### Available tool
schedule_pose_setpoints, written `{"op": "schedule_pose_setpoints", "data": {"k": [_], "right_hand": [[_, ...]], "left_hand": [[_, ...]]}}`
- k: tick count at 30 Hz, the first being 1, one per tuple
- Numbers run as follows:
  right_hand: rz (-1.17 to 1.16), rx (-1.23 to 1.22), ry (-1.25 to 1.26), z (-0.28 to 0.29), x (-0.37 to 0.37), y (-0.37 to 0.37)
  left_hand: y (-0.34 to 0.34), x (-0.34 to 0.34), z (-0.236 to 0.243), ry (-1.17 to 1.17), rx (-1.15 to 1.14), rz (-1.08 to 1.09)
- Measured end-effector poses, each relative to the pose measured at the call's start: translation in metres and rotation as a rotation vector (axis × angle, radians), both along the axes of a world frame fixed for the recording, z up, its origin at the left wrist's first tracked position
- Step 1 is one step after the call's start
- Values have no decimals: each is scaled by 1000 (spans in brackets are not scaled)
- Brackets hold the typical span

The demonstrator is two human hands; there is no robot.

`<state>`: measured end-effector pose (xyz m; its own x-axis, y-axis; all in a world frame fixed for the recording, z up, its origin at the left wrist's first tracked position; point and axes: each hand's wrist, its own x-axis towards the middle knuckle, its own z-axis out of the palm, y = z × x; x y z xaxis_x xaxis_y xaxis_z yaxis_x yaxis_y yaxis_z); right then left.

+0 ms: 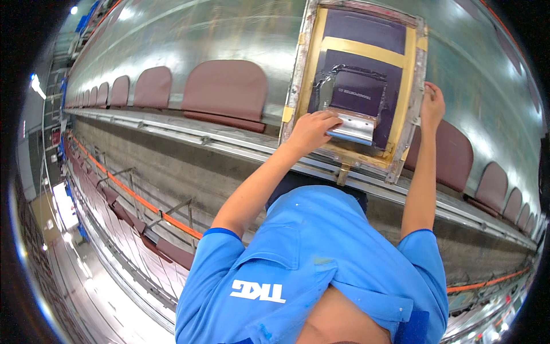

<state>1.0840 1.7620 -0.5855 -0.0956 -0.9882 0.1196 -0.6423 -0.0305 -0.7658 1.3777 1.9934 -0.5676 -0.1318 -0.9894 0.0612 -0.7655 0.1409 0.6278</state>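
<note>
Metal squeegee is gripped at its end by the curled left hand.

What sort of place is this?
Probably a screen-printing workshop. Signs: a framed screen with a metal squeegee-like blade under the left hand, and matching brown pieces in a row along a long, glossy table.

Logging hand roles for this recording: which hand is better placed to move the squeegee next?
Probably the left hand: it grips the left end of the metal squeegee inside the screen-printing frame. The right hand is at the frame's right side, apart from the squeegee.
</note>
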Motion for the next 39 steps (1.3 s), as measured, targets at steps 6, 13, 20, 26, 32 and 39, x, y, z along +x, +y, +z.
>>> {"op": "schedule_pose_setpoints", "data": {"k": [6, 13, 20, 26, 32, 39], "right_hand": [[47, 7, -121, 46, 58, 13], [87, -121, -220, -31, 226, 41], [20, -62, -216, -32, 261, 60], [-19, 49, -76, -36, 263, 65], [85, 110, -64, -43, 254, 59], [664, -66, 322, 70, 315, 59]], "left_hand": [[18, 37, 53, 44, 46, 107], [42, 208, 19, -53, 58, 86], [58, 243, -4, -194, -17, 31], [100, 254, -17, -255, -76, -75], [67, 259, -31, -265, -136, -75], [-89, 298, 8, -70, 182, 34]]}}
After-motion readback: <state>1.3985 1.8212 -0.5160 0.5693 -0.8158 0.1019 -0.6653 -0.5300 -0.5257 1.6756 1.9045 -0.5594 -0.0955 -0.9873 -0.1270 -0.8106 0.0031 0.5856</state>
